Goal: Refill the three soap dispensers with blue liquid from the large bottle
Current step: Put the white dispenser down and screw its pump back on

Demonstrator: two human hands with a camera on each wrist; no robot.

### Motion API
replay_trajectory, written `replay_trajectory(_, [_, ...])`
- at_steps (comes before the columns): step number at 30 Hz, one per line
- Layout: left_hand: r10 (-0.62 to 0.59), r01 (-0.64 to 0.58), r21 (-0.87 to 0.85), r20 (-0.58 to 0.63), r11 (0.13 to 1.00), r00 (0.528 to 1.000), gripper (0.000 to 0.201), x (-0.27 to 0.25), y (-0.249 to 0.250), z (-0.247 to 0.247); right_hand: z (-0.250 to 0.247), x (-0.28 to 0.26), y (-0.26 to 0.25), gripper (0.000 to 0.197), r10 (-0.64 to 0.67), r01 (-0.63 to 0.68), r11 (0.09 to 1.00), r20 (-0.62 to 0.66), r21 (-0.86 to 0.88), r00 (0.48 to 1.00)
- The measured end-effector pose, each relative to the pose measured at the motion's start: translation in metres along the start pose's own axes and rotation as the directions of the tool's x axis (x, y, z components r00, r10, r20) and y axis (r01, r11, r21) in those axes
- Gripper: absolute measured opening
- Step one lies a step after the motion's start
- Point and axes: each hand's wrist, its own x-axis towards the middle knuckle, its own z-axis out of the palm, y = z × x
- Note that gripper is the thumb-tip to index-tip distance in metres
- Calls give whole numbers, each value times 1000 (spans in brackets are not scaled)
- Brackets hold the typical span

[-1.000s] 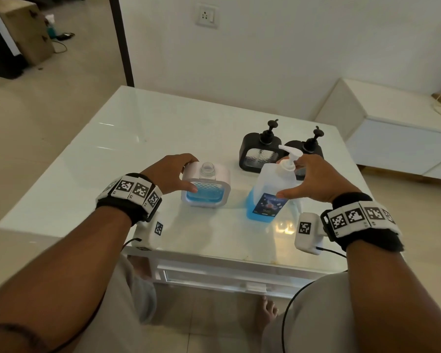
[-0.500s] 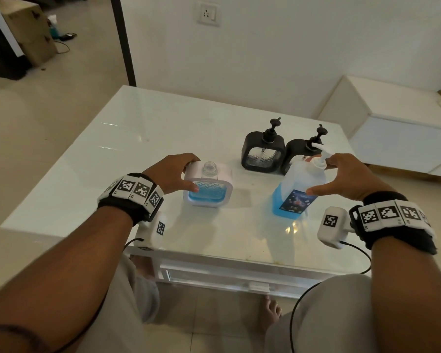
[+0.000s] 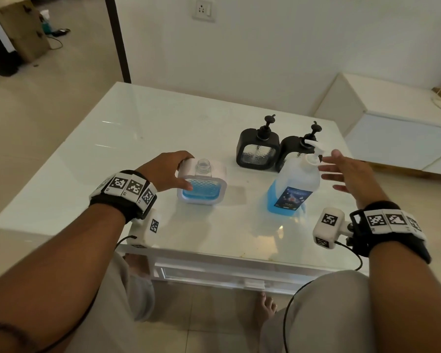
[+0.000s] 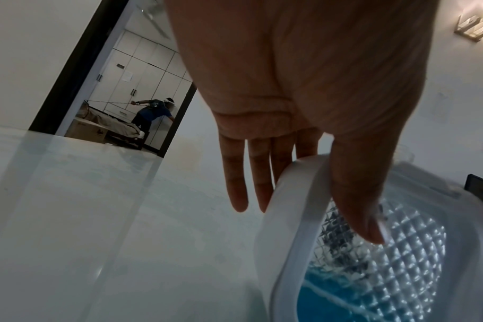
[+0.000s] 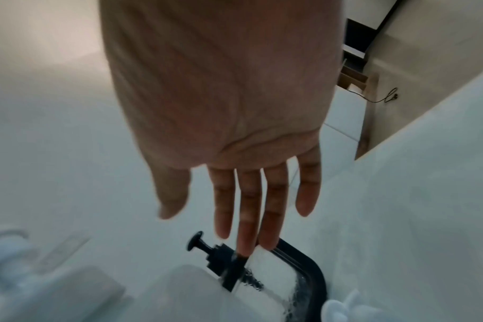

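My left hand point(image 3: 175, 171) grips the left corner of the white dispenser point(image 3: 201, 186), which stands uncapped with blue liquid in its lower part. In the left wrist view the thumb of that hand point(image 4: 309, 213) lies across the dispenser's point(image 4: 400, 250) patterned window and the fingers reach behind it. The large bottle point(image 3: 293, 184), about half full of blue liquid, stands upright to the right with its white pump on. My right hand point(image 3: 341, 169) hovers just right of the pump, fingers spread, holding nothing. Two black dispensers point(image 3: 257, 149) point(image 3: 297, 149) with pumps stand behind; the right one point(image 5: 303, 272) lies under my right hand's point(image 5: 213, 213) fingers.
Everything stands on a glossy white table point(image 3: 138, 149) whose left and far parts are bare. A low white cabinet point(image 3: 392, 128) stands to the right, past the table's edge. My knees sit under the near edge.
My right hand carried the large bottle to the right, set it down in front of the right black dispenser and let go. My left hand has kept its hold on the white dispenser.
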Motion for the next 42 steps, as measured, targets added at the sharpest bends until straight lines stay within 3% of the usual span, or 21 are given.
replay_trajectory(6, [-20,20,-8,7,1000,1000,59,0,2,1,19,21,27,8,260,-259,957,-6,-130,965])
replay_trajectory(13, [-16,17,-39,30,999,999,58,-1,0,1,42,48,66,17,381,-393,854,-104,-341,919])
replay_trajectory(18, [-11,12,-38,42,999,999,58,1,-2,-1,42,54,70,14,397,-422,839,-145,-345,907])
replay_trajectory(20, [-7,8,-31,43,999,999,57,1,-2,-1,38,52,67,15,408,-434,862,-148,-263,901])
replay_trajectory(23, [-8,9,-28,45,1000,999,56,0,-2,-2,30,37,53,24,432,-430,902,-140,49,891])
replay_trajectory(29, [-9,8,19,55,1000,998,57,0,2,-4,6,9,24,37,464,-406,824,-60,396,884])
replay_trajectory(34, [-3,3,1,56,1000,998,57,-2,2,-4,-5,-7,2,60,413,-334,749,-9,572,911])
replay_trajectory(38, [0,0,-1,47,1000,999,59,-4,2,-4,-12,-17,-18,59,348,-304,704,62,642,936])
replay_trajectory(42, [2,-2,2,42,1000,999,60,-4,2,-3,-15,-27,-40,46,283,-282,664,117,693,952])
